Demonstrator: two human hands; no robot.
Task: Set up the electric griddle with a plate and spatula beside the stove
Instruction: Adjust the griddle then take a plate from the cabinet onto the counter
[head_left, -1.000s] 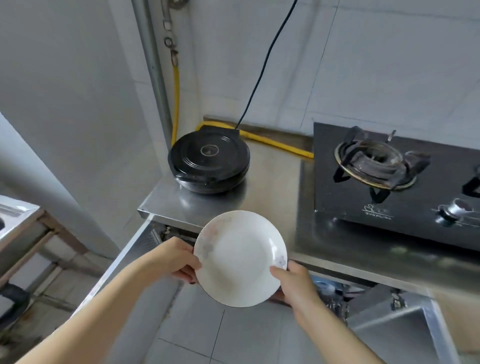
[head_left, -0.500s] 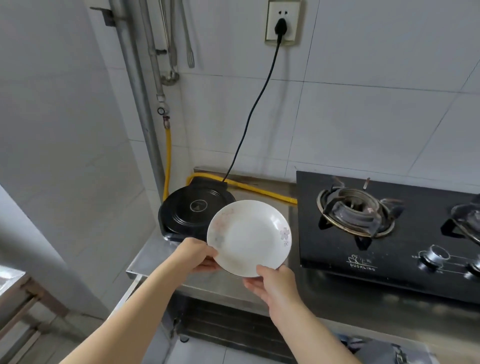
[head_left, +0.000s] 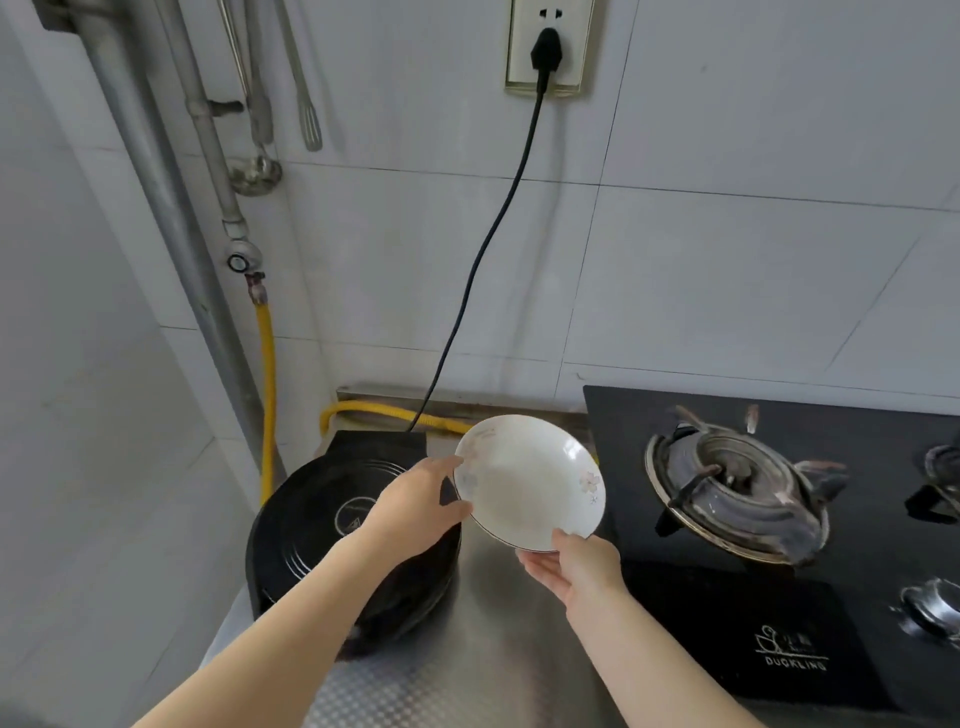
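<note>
A white plate (head_left: 530, 483) with small pink flowers is held in the air, tilted, over the steel counter (head_left: 498, 649) between griddle and stove. My left hand (head_left: 415, 506) grips its left rim and my right hand (head_left: 571, 564) holds its near rim from below. The round black electric griddle (head_left: 317, 525) sits shut at the counter's left end, partly behind my left forearm. Its black cord (head_left: 483, 249) runs up to the wall socket (head_left: 548, 47). A metal spatula (head_left: 306, 104) hangs on the wall at top left.
The black gas stove (head_left: 769, 582) fills the counter's right side, with a burner (head_left: 737, 488) and knobs. A yellow gas hose (head_left: 267, 384) and grey pipes (head_left: 156, 182) run down the left corner. A ladle (head_left: 254, 171) hangs beside the spatula.
Both hands carried the plate up and forward from below the counter's edge to over the counter beside the griddle. The view rose toward the wall.
</note>
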